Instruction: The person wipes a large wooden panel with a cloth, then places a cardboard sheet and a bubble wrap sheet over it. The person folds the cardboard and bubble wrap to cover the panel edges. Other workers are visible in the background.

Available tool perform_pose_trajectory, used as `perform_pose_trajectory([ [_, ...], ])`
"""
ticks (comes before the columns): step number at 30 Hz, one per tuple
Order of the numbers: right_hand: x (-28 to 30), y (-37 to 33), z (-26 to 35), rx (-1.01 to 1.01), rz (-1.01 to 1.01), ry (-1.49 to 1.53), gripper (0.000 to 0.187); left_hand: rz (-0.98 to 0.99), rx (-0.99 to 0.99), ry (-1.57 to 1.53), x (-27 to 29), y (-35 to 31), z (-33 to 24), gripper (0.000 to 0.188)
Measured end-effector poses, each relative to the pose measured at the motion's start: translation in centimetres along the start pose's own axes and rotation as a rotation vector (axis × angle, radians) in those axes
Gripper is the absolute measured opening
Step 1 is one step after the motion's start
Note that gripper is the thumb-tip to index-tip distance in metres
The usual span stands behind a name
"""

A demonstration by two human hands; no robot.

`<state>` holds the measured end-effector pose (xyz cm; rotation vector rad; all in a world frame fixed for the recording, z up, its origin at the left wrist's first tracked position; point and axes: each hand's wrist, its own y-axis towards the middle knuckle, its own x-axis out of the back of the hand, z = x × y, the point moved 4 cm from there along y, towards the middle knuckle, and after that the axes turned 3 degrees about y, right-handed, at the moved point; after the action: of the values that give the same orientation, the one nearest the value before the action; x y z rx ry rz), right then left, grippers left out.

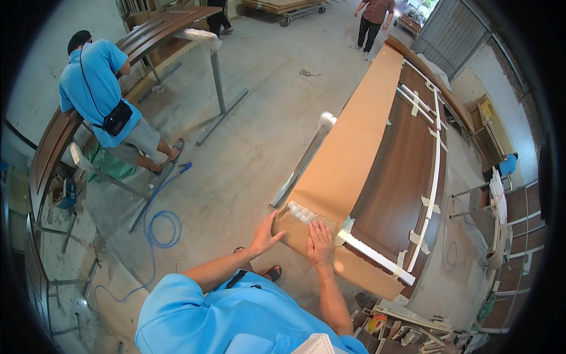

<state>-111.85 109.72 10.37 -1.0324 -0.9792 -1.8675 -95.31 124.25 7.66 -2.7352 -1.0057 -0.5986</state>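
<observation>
A long brown cardboard sheet [354,150] lies along the left side of a dark wood door panel [386,189], its near end bent down around the panel's corner. My left hand [266,234] touches the cardboard's left edge, with its fingers stretched out. Flat on the near end of the cardboard rests my right hand [320,243], fingers extended and nothing held. Between the hands, a shiny patch of clear tape [299,212] shows on the cardboard. White foam strips [377,258] edge the panel, fixed by pieces of pale tape [430,205].
A metal stand [303,159] shows left of the panel. A blue air hose [154,236] coils on the floor. At left a person [103,88] leans over brown panels [53,141]; another person [374,23] stands far off. Wood scraps [407,327] lie at lower right.
</observation>
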Motion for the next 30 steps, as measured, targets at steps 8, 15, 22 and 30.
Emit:
perform_pose_trajectory([
  [8,0.2,0.9,0.9,0.013,0.036,0.024,0.051,-0.029,0.074,-0.172,0.8,1.2,3.3,0.038],
  [15,1.0,3.7,4.3,-0.047,0.146,-0.181,0.083,-0.027,0.231,-0.325,0.1,1.8,3.6,0.02],
  [22,3.0,7.7,7.9,-0.104,0.335,-0.242,0.075,0.07,0.198,-0.579,1.1,2.4,4.2,0.008],
  [30,2.7,5.3,11.4,-0.081,0.451,0.085,0.019,0.225,-0.278,-0.333,4.4,-0.9,2.9,0.02],
])
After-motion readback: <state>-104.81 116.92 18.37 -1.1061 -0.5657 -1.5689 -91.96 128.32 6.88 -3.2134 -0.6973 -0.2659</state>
